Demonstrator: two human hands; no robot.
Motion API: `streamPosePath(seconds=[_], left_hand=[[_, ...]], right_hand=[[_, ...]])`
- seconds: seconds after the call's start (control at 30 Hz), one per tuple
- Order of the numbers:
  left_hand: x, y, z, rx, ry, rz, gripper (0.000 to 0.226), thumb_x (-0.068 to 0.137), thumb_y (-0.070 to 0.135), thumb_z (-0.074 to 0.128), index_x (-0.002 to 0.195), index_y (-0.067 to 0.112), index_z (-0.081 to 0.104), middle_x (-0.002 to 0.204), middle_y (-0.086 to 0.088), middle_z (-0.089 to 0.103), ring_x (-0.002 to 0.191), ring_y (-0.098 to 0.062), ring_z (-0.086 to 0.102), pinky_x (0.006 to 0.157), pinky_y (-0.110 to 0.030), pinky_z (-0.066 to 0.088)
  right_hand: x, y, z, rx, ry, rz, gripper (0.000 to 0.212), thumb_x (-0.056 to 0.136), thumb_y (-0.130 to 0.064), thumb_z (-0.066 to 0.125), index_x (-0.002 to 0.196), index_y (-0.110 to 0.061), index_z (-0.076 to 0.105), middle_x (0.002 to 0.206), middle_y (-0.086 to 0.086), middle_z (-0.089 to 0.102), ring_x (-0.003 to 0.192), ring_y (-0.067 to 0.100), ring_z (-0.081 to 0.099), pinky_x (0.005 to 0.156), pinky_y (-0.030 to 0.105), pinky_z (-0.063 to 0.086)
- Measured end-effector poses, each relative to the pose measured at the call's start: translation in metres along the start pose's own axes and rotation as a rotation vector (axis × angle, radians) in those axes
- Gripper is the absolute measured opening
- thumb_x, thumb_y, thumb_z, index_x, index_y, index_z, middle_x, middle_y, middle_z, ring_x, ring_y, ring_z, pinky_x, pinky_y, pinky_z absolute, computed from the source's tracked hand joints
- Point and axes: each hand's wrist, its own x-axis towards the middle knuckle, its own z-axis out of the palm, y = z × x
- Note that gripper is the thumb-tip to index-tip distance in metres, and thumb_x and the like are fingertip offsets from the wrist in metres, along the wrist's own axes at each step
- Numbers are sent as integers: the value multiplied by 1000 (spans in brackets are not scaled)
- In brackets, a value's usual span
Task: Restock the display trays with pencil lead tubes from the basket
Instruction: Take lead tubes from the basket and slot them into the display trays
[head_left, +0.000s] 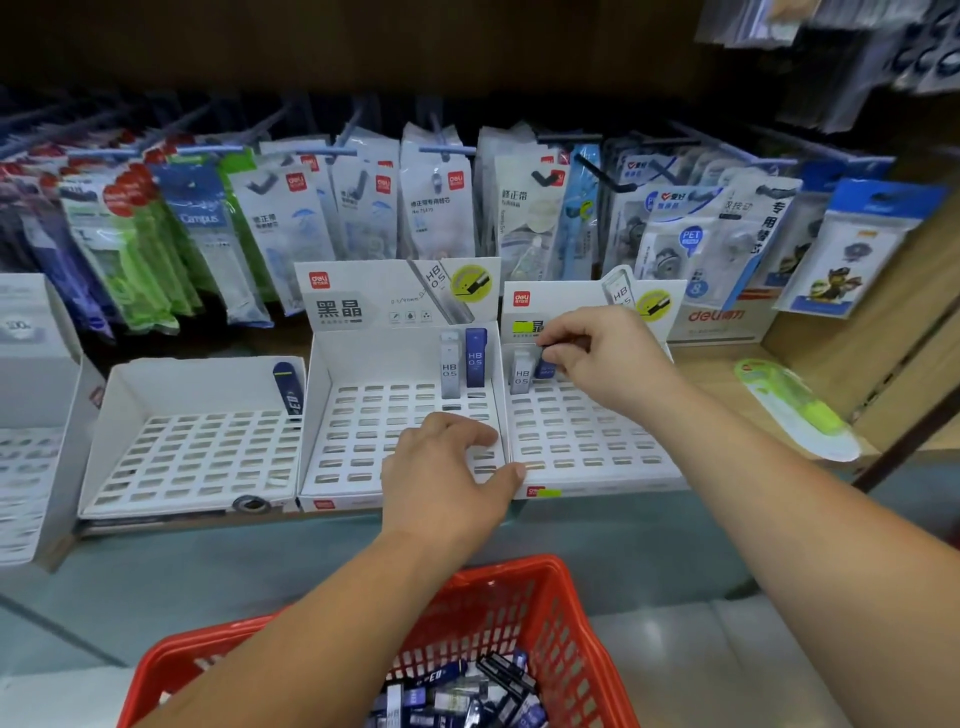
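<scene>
- Right hand fingers pinch a blue tube in the tray right of the middle tray.
- Left hand rests, fingers relaxed, on the middle tray's front.
- Red basket below it holds loose tubes.

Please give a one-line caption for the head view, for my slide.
Right hand pinches a blue lead tube at the back of the right tray; left hand rests on the middle tray.
</scene>
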Motion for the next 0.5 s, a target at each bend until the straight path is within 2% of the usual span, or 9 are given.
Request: streamPosePath(seconds=[0.13, 0.2, 0.33, 0.4, 0.5], left_hand=[[0, 1, -2, -20, -14, -13, 37, 83, 56, 76, 116, 39, 70, 127, 18, 58, 121, -12, 50, 106, -37, 40], [0, 1, -2, -29, -16, -20, 37, 83, 55, 76, 116, 39, 70, 127, 18, 58, 121, -12, 50, 106, -37, 40], [1, 1, -3, -31, -28, -25, 38, 83, 56, 76, 117, 40, 69, 128, 18, 58, 121, -12, 49, 106, -38, 41], [1, 0, -3, -41, -35, -30, 40, 82, 55, 77, 117, 39, 69, 128, 17, 58, 121, -13, 49, 106, -38, 42], [2, 0, -4, -57, -42, -34, 40, 81, 54, 78, 117, 39, 69, 128, 17, 59, 121, -13, 51, 107, -39, 42]], right_hand=[[2, 1, -4, 10, -11, 18, 17, 93, -6, 71, 104, -16, 80, 85, -10, 71, 88, 16, 69, 93, 33, 56], [2, 2, 1, 0, 40, 5, 16, 93, -8, 72, 104, -16, 80, 91, -4, 75, 91, 15, 69, 95, 31, 55], [2, 2, 1, 16, 87, 14, 15, 91, -9, 74, 103, -14, 79, 85, -8, 72, 77, 5, 64, 85, 23, 54], [2, 3, -3, 2, 36, 21, 18, 89, -7, 76, 103, -18, 78, 83, -13, 68, 72, -2, 61, 79, 19, 52], [0, 4, -19, -159, -137, 31, 25, 86, -7, 73, 99, -29, 75, 84, -8, 68, 75, 6, 63, 72, 18, 47]])
